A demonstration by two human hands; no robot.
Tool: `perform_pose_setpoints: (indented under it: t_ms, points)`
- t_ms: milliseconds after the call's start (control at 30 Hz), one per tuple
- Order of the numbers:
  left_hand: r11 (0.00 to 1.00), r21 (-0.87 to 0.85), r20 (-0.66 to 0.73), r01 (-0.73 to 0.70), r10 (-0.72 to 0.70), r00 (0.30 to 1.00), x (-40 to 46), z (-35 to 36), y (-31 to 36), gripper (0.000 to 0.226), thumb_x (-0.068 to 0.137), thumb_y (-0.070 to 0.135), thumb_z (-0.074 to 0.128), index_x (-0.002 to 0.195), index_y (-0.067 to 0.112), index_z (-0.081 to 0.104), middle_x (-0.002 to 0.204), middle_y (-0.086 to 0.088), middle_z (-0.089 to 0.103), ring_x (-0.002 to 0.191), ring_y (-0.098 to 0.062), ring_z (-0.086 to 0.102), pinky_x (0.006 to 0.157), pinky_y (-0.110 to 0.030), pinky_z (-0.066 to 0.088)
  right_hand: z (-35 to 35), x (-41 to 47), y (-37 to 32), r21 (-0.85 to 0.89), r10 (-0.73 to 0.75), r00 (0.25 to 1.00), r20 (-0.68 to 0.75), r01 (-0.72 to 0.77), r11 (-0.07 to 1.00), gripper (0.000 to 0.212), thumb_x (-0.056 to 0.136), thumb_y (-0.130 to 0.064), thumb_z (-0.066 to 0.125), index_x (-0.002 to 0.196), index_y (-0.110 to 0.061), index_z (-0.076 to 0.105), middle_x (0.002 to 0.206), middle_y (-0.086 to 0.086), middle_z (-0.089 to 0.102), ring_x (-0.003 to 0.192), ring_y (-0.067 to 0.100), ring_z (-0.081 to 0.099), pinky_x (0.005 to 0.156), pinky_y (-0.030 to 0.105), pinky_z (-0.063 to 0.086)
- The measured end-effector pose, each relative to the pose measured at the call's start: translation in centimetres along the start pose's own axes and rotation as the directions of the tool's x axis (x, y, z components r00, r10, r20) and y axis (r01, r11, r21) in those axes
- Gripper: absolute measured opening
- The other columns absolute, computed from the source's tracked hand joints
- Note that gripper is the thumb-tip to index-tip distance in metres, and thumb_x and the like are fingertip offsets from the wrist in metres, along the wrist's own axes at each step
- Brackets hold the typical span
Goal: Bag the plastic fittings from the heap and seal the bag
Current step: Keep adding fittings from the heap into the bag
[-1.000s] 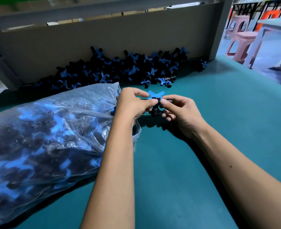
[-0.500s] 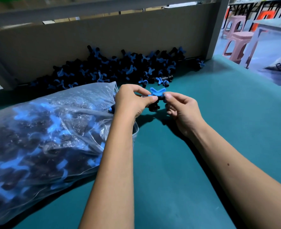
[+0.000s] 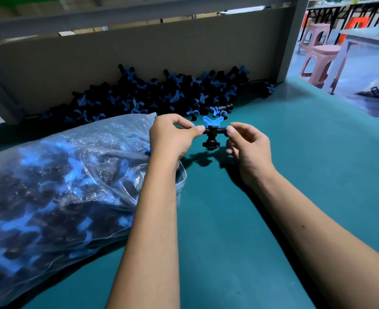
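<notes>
Fingers (image 3: 198, 130) of the left hand (image 3: 170, 139) pinch one end of a black fitting (image 3: 212, 136) with a blue butterfly handle; the right hand (image 3: 248, 148) pinches the opposite end. The fitting is held above the green desk (image 3: 295, 175). A clear bag (image 3: 61, 184), apparently already well filled with fittings, lies beside the left forearm. The heap (image 3: 157, 94) rests against the rear cardboard panel (image 3: 139, 52).
</notes>
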State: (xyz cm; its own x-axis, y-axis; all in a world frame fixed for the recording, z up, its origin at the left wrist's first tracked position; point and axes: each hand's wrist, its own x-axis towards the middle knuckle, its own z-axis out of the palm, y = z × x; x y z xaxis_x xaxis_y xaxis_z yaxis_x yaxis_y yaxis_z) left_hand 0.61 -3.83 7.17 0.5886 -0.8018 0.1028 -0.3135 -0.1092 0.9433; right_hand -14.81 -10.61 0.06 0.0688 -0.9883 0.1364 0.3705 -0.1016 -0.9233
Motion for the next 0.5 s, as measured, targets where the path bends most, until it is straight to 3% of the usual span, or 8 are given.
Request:
perform_pose_setpoints:
  t_ms: [67, 167, 233, 333, 400, 467, 500]
  points:
    - [1.000, 0.011, -0.080, 0.004, -0.004, 0.997, -0.1, 0.5, 0.2, 0.025, 0.074, 0.035, 0.091, 0.076, 0.018, 0.073, 0.084, 0.006, 0.069, 0.075, -0.009, 0.061, 0.063, -0.024, 0.042, 0.6, -0.5, 0.2, -0.184, -0.131, 0.991, -0.019, 0.126, 0.975, 0.018, 0.092, -0.025, 0.073, 0.093, -0.010, 0.064, 0.082, 0.002, 0.064, 0.056, 0.015, 0.057, 0.054, 0.029, 0.048]
    - [0.999, 0.032, -0.141, 0.002, 0.002, 0.990, -0.1, 0.9, 0.4, 0.030, 0.072, 0.042, 0.090, 0.073, 0.019, 0.071, 0.078, 0.007, 0.071, 0.072, -0.010, 0.065, 0.069, -0.028, 0.050, 1.5, -1.6, 0.2, -0.385, -0.220, 0.967, 0.125, 0.251, 0.888, 0.030, 0.083, -0.038, 0.080, 0.094, -0.019, 0.060, 0.088, -0.006, 0.066, 0.070, 0.020, 0.065, 0.058, 0.037, 0.055]
    - [0.999, 0.045, -0.110, 0.002, 0.003, 0.994, -0.1, 1.0, 0.4, 0.031, 0.072, 0.043, 0.090, 0.071, 0.018, 0.072, 0.075, 0.006, 0.074, 0.077, -0.014, 0.070, 0.077, -0.030, 0.055, 1.8, -2.0, 0.1, -0.470, -0.279, 0.938, 0.205, 0.344, 0.813, 0.039, 0.076, -0.038, 0.085, 0.100, -0.020, 0.060, 0.093, -0.010, 0.066, 0.075, 0.015, 0.065, 0.065, 0.029, 0.056]
    - [0.998, 0.061, -0.044, -0.024, 0.026, 0.999, -0.3, 1.0, 0.5, 0.033, 0.074, 0.046, 0.088, 0.071, 0.016, 0.074, 0.073, 0.005, 0.075, 0.078, -0.015, 0.071, 0.076, -0.030, 0.055, 1.6, -1.8, 0.0, -0.515, -0.349, 0.918, 0.189, 0.395, 0.761, 0.035, 0.076, -0.027, 0.087, 0.099, -0.015, 0.064, 0.089, -0.008, 0.069, 0.075, 0.012, 0.065, 0.068, 0.025, 0.054]
    - [0.997, 0.050, -0.012, -0.058, 0.058, 0.998, -0.4, 0.9, 0.8, 0.039, 0.083, 0.049, 0.080, 0.068, 0.014, 0.072, 0.069, 0.003, 0.075, 0.066, -0.011, 0.066, 0.070, -0.029, 0.051, 1.7, -1.7, 0.0, -0.415, -0.240, 0.961, 0.134, 0.275, 0.868, 0.023, 0.084, -0.020, 0.081, 0.098, -0.009, 0.067, 0.091, 0.002, 0.073, 0.074, 0.016, 0.068, 0.068, 0.031, 0.056]
    - [0.994, 0.034, -0.027, -0.100, 0.101, 0.995, -0.5, 0.7, 1.4, 0.046, 0.092, 0.050, 0.069, 0.065, 0.013, 0.070, 0.064, 0.005, 0.074, 0.054, -0.008, 0.056, 0.065, -0.027, 0.043, 2.1, -1.8, -0.2, -0.027, 0.019, 0.993, 0.115, -0.016, 0.999, 0.011, 0.095, -0.015, 0.069, 0.098, -0.005, 0.067, 0.094, 0.014, 0.074, 0.070, 0.016, 0.069, 0.063, 0.026, 0.057]
    - [0.992, 0.027, -0.053, -0.126, 0.128, 0.990, -0.6, 0.5, 1.7, 0.048, 0.095, 0.049, 0.065, 0.066, 0.011, 0.070, 0.063, 0.006, 0.073, 0.055, -0.008, 0.056, 0.065, -0.027, 0.043, 2.3, -1.9, -0.5, 0.187, 0.144, 0.979, 0.145, -0.170, 0.968, 0.013, 0.099, -0.015, 0.062, 0.099, -0.003, 0.066, 0.096, 0.018, 0.074, 0.068, 0.015, 0.068, 0.062, 0.022, 0.056]
